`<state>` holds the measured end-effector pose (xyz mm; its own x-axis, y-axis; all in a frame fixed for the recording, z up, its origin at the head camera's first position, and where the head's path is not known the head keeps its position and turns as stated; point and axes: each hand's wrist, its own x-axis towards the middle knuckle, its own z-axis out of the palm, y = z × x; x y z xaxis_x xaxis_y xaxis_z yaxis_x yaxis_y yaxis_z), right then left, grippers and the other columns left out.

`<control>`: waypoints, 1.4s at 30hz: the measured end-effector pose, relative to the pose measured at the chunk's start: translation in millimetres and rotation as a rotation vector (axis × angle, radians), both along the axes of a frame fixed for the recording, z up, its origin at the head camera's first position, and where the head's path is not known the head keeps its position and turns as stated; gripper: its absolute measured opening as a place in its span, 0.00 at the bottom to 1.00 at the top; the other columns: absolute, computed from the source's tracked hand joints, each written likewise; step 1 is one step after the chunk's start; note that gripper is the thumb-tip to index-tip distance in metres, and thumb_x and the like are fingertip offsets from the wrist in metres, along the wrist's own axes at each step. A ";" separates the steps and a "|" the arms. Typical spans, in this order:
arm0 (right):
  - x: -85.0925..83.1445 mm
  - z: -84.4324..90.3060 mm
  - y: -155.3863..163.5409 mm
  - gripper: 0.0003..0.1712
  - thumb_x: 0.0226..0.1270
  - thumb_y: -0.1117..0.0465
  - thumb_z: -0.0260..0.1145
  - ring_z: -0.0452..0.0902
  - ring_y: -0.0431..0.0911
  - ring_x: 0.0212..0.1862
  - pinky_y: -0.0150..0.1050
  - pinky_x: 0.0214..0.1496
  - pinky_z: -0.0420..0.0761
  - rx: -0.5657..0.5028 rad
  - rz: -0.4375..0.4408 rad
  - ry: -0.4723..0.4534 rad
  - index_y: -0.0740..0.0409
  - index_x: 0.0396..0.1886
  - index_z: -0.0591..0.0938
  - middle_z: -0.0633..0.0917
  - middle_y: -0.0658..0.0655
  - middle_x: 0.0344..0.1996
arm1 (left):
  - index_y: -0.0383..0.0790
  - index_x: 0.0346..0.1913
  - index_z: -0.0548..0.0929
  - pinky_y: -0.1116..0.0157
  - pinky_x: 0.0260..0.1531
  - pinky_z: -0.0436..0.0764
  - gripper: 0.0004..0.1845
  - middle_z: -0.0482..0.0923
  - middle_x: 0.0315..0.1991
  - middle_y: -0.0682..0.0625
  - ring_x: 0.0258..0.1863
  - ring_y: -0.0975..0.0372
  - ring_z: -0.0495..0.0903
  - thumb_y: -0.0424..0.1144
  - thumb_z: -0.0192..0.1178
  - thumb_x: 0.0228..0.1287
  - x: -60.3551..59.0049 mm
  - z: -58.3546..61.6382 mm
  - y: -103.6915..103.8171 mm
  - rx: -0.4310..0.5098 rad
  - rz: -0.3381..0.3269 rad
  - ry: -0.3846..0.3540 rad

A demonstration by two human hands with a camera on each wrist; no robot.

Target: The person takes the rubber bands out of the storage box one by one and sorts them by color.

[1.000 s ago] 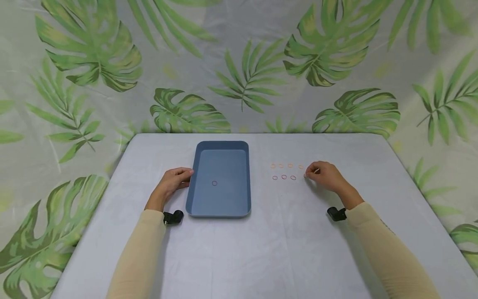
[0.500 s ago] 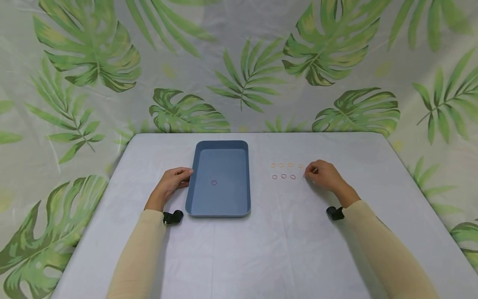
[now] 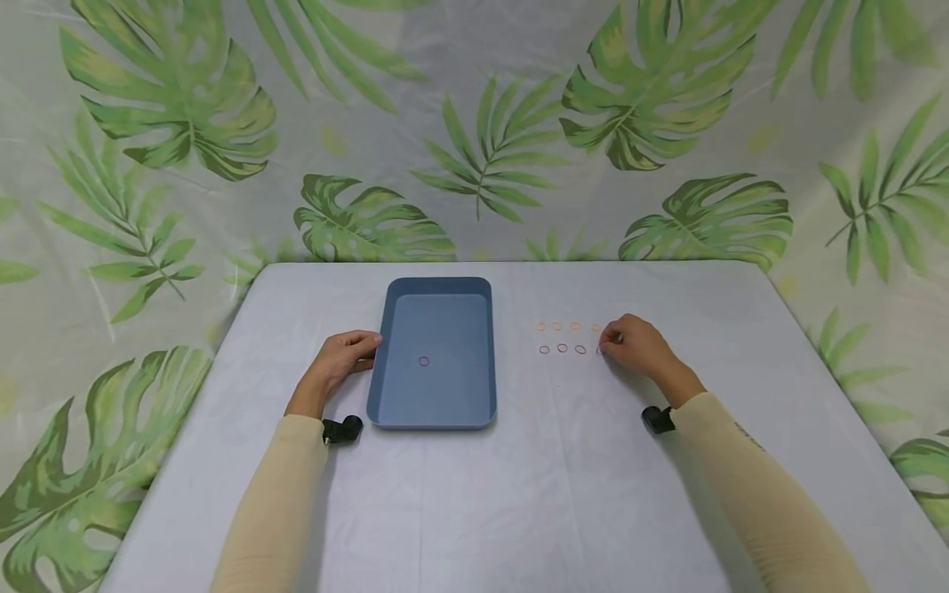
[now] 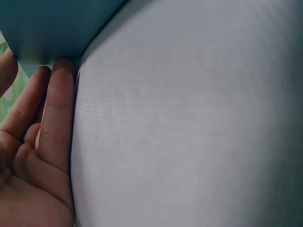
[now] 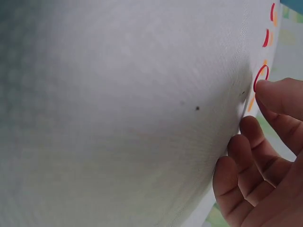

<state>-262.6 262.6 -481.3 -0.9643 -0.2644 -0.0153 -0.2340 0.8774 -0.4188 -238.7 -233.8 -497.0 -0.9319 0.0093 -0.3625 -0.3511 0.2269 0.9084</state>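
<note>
My right hand (image 3: 634, 344) pinches a small red rubber band (image 5: 261, 78) between thumb and forefinger, just over the cloth; its other fingers are loosely bent near the cloth. Left of it lies a row of red rubber bands (image 3: 562, 348), with a row of orange rubber bands (image 3: 575, 326) behind. My left hand (image 3: 343, 361) rests against the left side of a blue tray (image 3: 445, 426), one fingertip at its rim. Fairly straight fingers (image 4: 57, 113) touch the tray's outer wall in the left wrist view. One red rubber band (image 3: 424, 361) lies inside the tray.
A white cloth (image 3: 474, 511) covers the table. Behind it hangs a leaf-patterned curtain (image 3: 474, 165). The tray stands left of the rubber bands, with bare cloth between. A black wrist camera (image 3: 656, 419) sits below the right hand.
My right hand shifts slightly left and away from me, its fingertips staying at the right end of the red row. The left hand and tray hold their places.
</note>
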 end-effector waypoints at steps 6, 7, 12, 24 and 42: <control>0.5 -1.5 0.0 0.04 0.64 0.64 0.66 0.75 0.53 0.38 0.51 0.43 0.77 0.004 -0.010 -0.012 0.61 0.32 0.85 0.81 0.62 0.36 | 0.32 0.64 0.76 0.74 0.47 0.84 0.26 0.80 0.55 0.46 0.43 0.71 0.79 0.46 0.60 0.72 0.5 0.7 0.3 -0.010 -0.004 0.006; 0.9 -1.3 0.0 0.04 0.65 0.64 0.66 0.75 0.53 0.38 0.51 0.44 0.77 0.003 -0.013 -0.016 0.62 0.32 0.85 0.81 0.63 0.36 | 0.32 0.64 0.76 0.74 0.47 0.84 0.25 0.80 0.55 0.45 0.43 0.71 0.79 0.46 0.59 0.72 0.5 0.8 0.4 -0.009 -0.003 0.007; 4.4 6.7 0.6 0.06 0.67 0.64 0.64 0.77 0.55 0.42 0.47 0.43 0.79 -0.036 -0.022 -0.066 0.63 0.37 0.84 0.82 0.64 0.39 | 0.31 0.64 0.76 0.74 0.47 0.84 0.25 0.80 0.55 0.45 0.43 0.71 0.79 0.46 0.59 0.72 0.7 1.4 0.9 -0.007 -0.004 0.007; 4.1 33.6 -12.5 0.11 0.70 0.63 0.61 0.80 0.56 0.47 0.40 0.41 0.79 -0.181 0.049 -0.078 0.64 0.47 0.83 0.84 0.65 0.49 | 0.33 0.66 0.75 0.73 0.48 0.83 0.26 0.77 0.60 0.43 0.44 0.71 0.77 0.45 0.58 0.73 -1.1 2.8 0.1 0.002 -0.001 -0.019; -4.5 64.1 -104.5 0.12 0.70 0.63 0.62 0.81 0.52 0.48 0.44 0.48 0.81 -0.188 0.326 -0.097 0.62 0.49 0.83 0.84 0.59 0.48 | 0.31 0.64 0.76 0.75 0.46 0.83 0.26 0.80 0.53 0.49 0.44 0.72 0.79 0.46 0.60 0.72 3.1 3.9 1.3 -0.001 -0.009 0.003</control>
